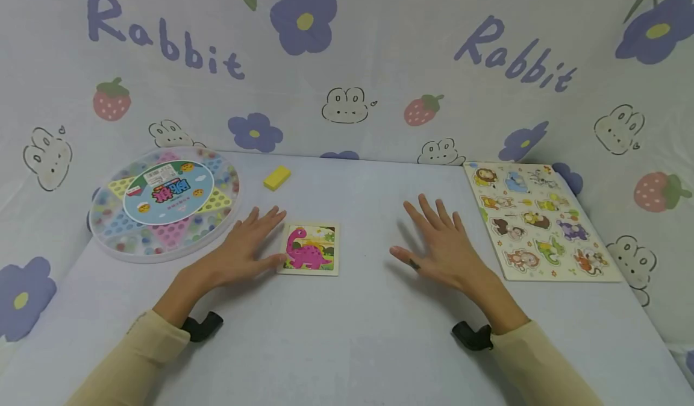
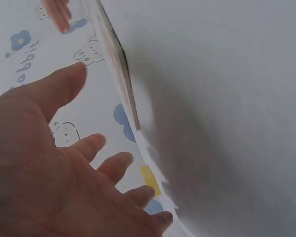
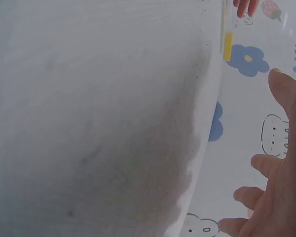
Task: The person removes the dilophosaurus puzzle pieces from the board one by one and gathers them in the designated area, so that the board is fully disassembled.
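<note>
A small square puzzle (image 1: 310, 249) with a pink dinosaur lies flat on the white table. My left hand (image 1: 244, 252) is just left of it, fingers spread, the thumb tip over its left edge; I cannot tell whether they touch. In the left wrist view the puzzle (image 2: 119, 64) shows edge-on beyond the spread left hand (image 2: 54, 168). To the right, my right hand (image 1: 441, 249) hovers above the table with fingers spread and holds nothing. A yellow block (image 1: 277, 178) lies behind the puzzle. The right wrist view shows the right hand (image 3: 281, 182) apart from any object.
At the left stands a round Chinese checkers board (image 1: 228, 228) full of coloured marbles. An animal peg board (image 1: 515, 249) lies at the right edge of the table. A printed cloth (image 1: 374, 50) with rabbits and flowers hangs behind.
</note>
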Demonstrator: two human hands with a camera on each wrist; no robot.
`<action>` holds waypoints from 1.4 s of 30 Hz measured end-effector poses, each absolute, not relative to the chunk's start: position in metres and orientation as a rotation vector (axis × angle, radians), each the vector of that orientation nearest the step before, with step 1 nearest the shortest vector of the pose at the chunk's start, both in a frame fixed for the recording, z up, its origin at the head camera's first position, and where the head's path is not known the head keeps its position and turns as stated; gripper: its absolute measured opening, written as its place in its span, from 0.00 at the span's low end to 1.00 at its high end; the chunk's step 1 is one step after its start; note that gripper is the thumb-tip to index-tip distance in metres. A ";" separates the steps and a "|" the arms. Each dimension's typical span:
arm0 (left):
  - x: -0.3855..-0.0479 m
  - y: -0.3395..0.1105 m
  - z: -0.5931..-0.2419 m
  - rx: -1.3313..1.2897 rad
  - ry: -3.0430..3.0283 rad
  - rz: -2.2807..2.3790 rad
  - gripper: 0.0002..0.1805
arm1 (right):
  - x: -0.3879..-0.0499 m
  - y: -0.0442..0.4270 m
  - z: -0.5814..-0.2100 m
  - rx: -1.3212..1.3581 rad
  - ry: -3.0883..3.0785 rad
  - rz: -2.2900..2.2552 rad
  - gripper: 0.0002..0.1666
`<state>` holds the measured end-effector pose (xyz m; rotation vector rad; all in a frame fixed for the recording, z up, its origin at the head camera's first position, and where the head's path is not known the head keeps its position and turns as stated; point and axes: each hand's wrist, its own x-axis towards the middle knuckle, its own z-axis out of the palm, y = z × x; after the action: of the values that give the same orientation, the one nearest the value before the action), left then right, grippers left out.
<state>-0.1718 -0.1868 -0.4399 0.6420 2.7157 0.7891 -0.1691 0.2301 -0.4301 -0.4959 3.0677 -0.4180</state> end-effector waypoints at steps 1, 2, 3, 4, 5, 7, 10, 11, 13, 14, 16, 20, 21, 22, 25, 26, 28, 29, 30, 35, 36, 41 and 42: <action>-0.172 -0.187 -0.441 0.641 2.703 0.789 0.49 | -0.169 0.228 -0.430 -0.502 3.064 -0.428 0.58; -0.172 -0.187 -0.442 0.638 2.694 0.783 0.50 | -0.170 0.226 -0.429 -0.507 3.061 -0.436 0.58; -0.173 -0.187 -0.443 0.634 2.689 0.780 0.50 | -0.170 0.224 -0.429 -0.510 3.057 -0.442 0.58; -0.173 -0.187 -0.443 0.626 2.682 0.780 0.51 | -0.171 0.223 -0.430 -0.513 3.054 -0.445 0.58; -0.173 -0.187 -0.443 0.622 2.679 0.772 0.51 | -0.171 0.221 -0.430 -0.514 3.049 -0.450 0.58; -0.173 -0.186 -0.444 0.609 2.672 0.764 0.52 | -0.172 0.217 -0.430 -0.519 3.042 -0.461 0.57; -0.172 -0.185 -0.444 0.611 2.664 0.760 0.52 | -0.172 0.212 -0.430 -0.532 3.037 -0.477 0.56; -0.172 -0.185 -0.444 0.618 2.662 0.761 0.52 | -0.173 0.211 -0.430 -0.539 3.035 -0.483 0.56; -0.171 -0.184 -0.445 0.634 2.656 0.780 0.51 | -0.173 0.208 -0.430 -0.551 3.031 -0.494 0.56; -0.171 -0.184 -0.445 0.642 2.653 0.790 0.50 | -0.173 0.207 -0.429 -0.559 3.028 -0.499 0.56; -0.170 -0.183 -0.445 0.659 2.651 0.805 0.48 | -0.174 0.204 -0.429 -0.570 3.022 -0.509 0.55; -0.170 -0.184 -0.446 0.684 2.651 0.824 0.45 | -0.175 0.200 -0.431 -0.592 3.015 -0.521 0.54; -0.170 -0.184 -0.446 0.688 2.650 0.826 0.44 | -0.175 0.199 -0.431 -0.597 3.016 -0.528 0.54; -0.170 -0.184 -0.446 0.692 2.648 0.828 0.44 | -0.176 0.198 -0.432 -0.605 3.019 -0.529 0.53; -0.170 -0.186 -0.447 0.696 2.641 0.809 0.46 | -0.176 0.196 -0.432 -0.623 3.024 -0.552 0.52; -0.170 -0.186 -0.447 0.697 2.639 0.800 0.46 | -0.176 0.195 -0.432 -0.624 3.022 -0.563 0.52; -0.170 -0.188 -0.448 0.701 2.642 0.777 0.48 | -0.176 0.194 -0.432 -0.623 3.019 -0.576 0.52; -0.170 -0.188 -0.448 0.702 2.644 0.765 0.48 | -0.177 0.193 -0.432 -0.625 3.016 -0.582 0.51; -0.170 -0.188 -0.448 0.704 2.647 0.760 0.48 | -0.177 0.193 -0.432 -0.627 3.013 -0.584 0.51; -0.171 -0.181 -0.447 0.701 2.661 0.761 0.48 | -0.177 0.190 -0.433 -0.609 2.991 -0.597 0.50; -0.171 -0.179 -0.447 0.698 2.666 0.760 0.48 | -0.177 0.189 -0.432 -0.604 2.983 -0.607 0.49; -0.173 -0.171 -0.448 0.667 2.701 0.740 0.50 | -0.178 0.176 -0.431 -0.607 2.927 -0.694 0.45; -0.174 -0.169 -0.449 0.662 2.705 0.736 0.50 | -0.179 0.173 -0.431 -0.614 2.917 -0.711 0.45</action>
<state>-0.1737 -0.1693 -0.4488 0.6617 2.7053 0.7361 -0.1791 0.1728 -0.4309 -0.6138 2.9165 -0.7114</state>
